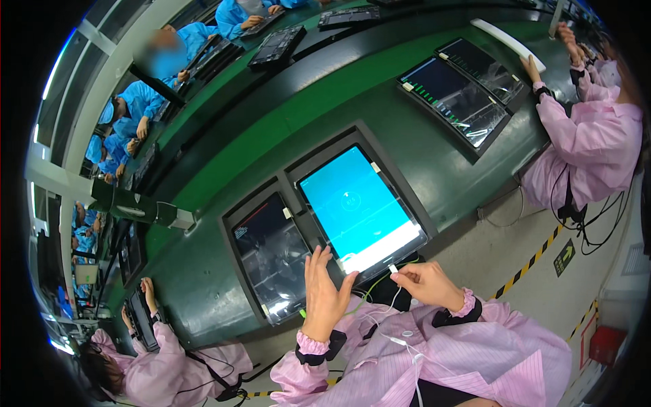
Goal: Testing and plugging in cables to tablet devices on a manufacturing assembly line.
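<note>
A tablet with a bright blue and white screen lies in a dark tray in front of me. My right hand pinches a white cable plug close to the tablet's near edge; whether the plug sits in the port I cannot tell. My left hand is held with fingers apart at the tablet's near left corner, its thumb close to the glass. A second tablet with a mostly black screen lies in the tray to the left, under clear film. White and green cables hang below my hands.
Further right on the green table, two more tablets lie in a tray beside a person in pink. Another person in pink handles a device at the left. A post rises at the left; people in blue work across the line.
</note>
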The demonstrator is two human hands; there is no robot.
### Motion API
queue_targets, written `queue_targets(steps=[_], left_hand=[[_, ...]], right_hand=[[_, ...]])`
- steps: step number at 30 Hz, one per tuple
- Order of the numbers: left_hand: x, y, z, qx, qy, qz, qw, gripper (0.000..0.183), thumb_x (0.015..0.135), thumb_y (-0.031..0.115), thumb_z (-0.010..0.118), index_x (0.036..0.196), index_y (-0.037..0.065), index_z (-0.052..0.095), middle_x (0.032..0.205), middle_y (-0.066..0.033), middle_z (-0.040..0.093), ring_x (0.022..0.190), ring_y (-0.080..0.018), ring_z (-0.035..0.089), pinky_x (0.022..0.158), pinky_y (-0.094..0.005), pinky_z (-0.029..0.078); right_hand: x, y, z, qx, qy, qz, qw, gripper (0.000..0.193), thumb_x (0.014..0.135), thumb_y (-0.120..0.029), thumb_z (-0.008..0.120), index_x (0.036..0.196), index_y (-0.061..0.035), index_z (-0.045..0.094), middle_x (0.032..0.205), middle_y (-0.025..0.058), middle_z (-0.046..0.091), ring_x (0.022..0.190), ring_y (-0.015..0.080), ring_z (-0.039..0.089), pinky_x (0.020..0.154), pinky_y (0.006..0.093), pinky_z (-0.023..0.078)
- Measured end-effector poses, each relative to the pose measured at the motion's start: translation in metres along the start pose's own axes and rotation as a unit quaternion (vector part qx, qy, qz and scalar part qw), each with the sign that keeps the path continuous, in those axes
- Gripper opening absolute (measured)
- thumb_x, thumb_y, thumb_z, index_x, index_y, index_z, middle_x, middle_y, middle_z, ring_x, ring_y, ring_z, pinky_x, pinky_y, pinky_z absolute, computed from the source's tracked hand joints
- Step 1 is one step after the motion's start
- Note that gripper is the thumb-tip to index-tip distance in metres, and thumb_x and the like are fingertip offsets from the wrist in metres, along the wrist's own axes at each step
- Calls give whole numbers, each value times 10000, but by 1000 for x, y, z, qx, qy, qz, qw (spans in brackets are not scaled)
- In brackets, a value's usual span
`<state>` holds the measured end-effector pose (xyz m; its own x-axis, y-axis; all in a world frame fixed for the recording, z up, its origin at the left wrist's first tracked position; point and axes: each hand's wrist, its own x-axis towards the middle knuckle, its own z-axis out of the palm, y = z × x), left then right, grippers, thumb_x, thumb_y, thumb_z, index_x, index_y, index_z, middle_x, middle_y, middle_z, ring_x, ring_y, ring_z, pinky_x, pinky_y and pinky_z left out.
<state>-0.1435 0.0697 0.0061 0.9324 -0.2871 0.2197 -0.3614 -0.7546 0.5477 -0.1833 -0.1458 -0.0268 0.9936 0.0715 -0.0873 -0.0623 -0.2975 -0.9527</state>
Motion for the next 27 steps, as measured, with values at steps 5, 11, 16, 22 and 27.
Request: queue_targets(steps=[5,11,16,22,27], left_hand=[[9,5,3,42,-49,15,998,492,787,167,664,1160,-38,418,1208,-215,489,1234,-387,373,1063,-518,206],[9,16,-2,-47,22,53,997,337,760,132,697,1025,12,526,1056,-131,609,1133,-329,506,1046,-531,237],[-11,7,-4,-17,19,78,997,286,714,99,734,927,24,558,968,-89,643,1102,-293,531,1032,-536,257],[-5,13,0,13,-6,110,994,495,655,154,783,1061,29,528,1079,-112,580,1146,-315,482,1051,-549,205],[-4,13,8,63,-15,85,994,620,632,171,790,1157,25,493,1229,-147,465,1228,-332,386,1064,-552,169]], right_hand=[[-2,4,1,23,-24,6,999,216,843,-192,635,815,22,654,576,66,608,494,53,521,453,234,401],[0,1,1,6,0,-21,1000,224,827,-185,645,756,27,639,538,100,586,441,124,551,435,261,405],[2,0,2,18,-5,-15,1000,251,833,-192,640,716,29,622,515,107,563,420,125,514,416,277,378],[0,1,0,27,-18,20,999,264,849,-201,623,727,34,628,496,96,537,419,93,467,413,283,351],[-3,7,8,93,-32,59,993,275,863,-208,609,738,34,645,518,68,574,478,65,497,446,257,389]])
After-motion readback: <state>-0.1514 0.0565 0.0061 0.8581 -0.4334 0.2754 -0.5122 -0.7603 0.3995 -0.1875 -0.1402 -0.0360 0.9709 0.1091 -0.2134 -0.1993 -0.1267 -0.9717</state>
